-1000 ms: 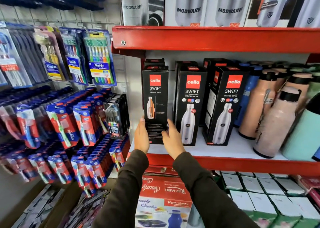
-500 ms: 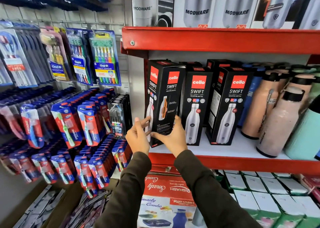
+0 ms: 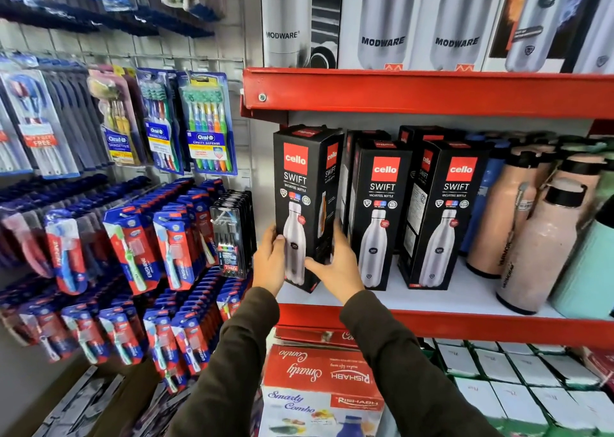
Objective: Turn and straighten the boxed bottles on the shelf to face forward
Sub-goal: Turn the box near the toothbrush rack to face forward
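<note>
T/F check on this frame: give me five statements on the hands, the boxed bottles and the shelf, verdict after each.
1. Both hands hold the leftmost Cello box. True: left hand, right hand.
2. That box lies flat on the shelf. False: it is upright, slightly tilted.
3. Two more Cello boxes stand in the front row to its right. True.
4. The unboxed bottles stand left of the boxes. False: they stand to the right.
5. The shelf edge is blue. False: it is red.

The hands (image 3: pixel 305 263) turned the leftmost box (image 3: pixel 304 204) front-forward.
</note>
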Demonstrator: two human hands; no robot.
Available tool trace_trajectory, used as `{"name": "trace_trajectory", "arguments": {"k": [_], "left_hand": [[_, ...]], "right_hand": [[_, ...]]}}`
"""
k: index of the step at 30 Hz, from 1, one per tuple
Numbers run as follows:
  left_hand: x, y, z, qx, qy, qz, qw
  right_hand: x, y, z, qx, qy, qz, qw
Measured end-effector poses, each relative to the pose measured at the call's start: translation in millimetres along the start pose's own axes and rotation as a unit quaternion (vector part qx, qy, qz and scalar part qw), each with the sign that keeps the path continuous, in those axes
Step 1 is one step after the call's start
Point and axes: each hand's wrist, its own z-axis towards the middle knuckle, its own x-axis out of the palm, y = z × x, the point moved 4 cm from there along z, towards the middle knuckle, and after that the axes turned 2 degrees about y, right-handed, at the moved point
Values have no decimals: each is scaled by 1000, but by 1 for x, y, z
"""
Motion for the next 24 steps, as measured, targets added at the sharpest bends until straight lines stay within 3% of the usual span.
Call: {"name": "trace_trajectory", "arguments": {"k": [15, 24], "left_hand": [[12, 20, -3, 23, 6, 45, 999], [9, 18, -4, 6, -1, 35, 999]], "right_hand": [[7, -18, 11, 21, 25, -72, 997], [12, -24, 12, 51, -2, -1, 999]]}}
